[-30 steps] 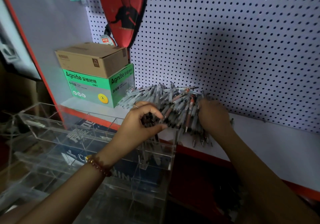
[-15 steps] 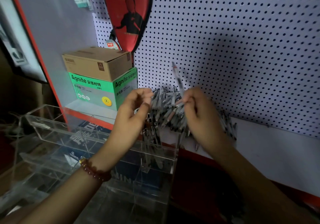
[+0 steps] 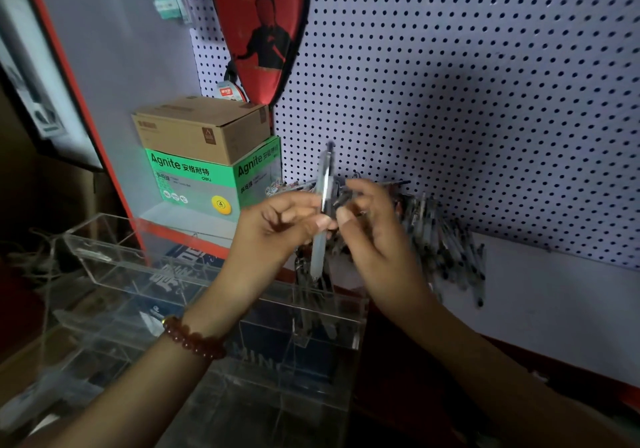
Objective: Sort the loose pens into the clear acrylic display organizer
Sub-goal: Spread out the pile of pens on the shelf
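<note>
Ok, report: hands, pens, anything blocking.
Status: left hand and right hand pinch one pen, upright, tip down. Held above organizer; pen pile on shelf. Nothing seen blocking.

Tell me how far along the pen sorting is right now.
Early on. Done: a few pens stand in the right-end compartment of the acrylic organizer. In hand: the left hand and right hand both pinch one pen upright above that compartment. Left: a large pile of pens lies on the shelf against the pegboard, and the organizer's other compartments look to hold no pens.
</note>
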### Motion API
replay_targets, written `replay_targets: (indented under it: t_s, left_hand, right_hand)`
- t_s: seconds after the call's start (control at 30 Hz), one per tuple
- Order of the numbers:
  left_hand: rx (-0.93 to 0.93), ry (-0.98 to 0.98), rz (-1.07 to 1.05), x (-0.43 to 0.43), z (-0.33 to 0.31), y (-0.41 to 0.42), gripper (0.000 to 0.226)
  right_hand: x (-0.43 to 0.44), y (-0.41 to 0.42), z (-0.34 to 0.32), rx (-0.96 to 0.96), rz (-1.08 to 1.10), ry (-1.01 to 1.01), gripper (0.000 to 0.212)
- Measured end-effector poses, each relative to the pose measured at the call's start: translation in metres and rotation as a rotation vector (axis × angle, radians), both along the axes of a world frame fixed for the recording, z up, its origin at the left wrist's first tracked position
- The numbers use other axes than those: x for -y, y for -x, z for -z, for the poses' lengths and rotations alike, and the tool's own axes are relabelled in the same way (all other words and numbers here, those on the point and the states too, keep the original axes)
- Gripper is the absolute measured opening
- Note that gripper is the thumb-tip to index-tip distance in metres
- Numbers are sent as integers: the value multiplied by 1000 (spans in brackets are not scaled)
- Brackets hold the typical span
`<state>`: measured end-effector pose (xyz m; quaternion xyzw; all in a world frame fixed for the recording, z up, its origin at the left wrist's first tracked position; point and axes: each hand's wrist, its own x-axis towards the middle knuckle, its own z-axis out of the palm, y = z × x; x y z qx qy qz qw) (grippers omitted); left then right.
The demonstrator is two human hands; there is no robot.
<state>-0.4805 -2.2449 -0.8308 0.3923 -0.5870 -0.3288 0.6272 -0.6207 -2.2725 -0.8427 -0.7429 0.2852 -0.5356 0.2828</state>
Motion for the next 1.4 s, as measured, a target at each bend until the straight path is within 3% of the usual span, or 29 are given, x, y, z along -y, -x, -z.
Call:
replay_targets:
  t_s: [0.1, 0.27, 0.43, 0.53, 0.67, 0.87, 1.0, 1.13, 1.23, 1.33, 1.4]
  left_hand:
    - [55, 44, 67, -3, 1, 6, 23]
    - [140, 50, 62, -3, 2, 7, 22]
    - [260, 61, -27, 0, 1, -5, 34]
    - [299, 34, -81, 3, 6, -11, 32]
    - [421, 2, -84, 5, 15, -12, 37]
    - [459, 40, -162, 7, 20, -10, 36]
    - [437, 44, -166, 9, 20, -8, 34]
    - [551, 72, -171, 11, 22, -8, 19]
    - [580, 73, -191, 12, 24, -8, 23]
    - [591, 90, -195, 12, 24, -8, 28]
    - [587, 91, -197, 10, 23, -8, 28]
  right_hand:
    - [5, 5, -12, 31, -31, 120, 7]
    - [9, 11, -18, -14, 54, 212, 18]
    - [14, 20, -15, 37, 191, 207, 15]
    - [19, 20, -8, -124, 146, 176, 23]
    - [25, 19, 9, -339, 56, 105, 18]
    - [25, 17, 16, -453, -50, 34, 22]
    - [28, 19, 11, -427, -79, 8, 13]
    - [59, 46, 6, -433, 266, -7, 12]
    - [88, 77, 15, -788, 639, -166, 27]
    - [96, 90, 25, -924, 728, -293, 52]
    - [97, 91, 28, -881, 714, -306, 41]
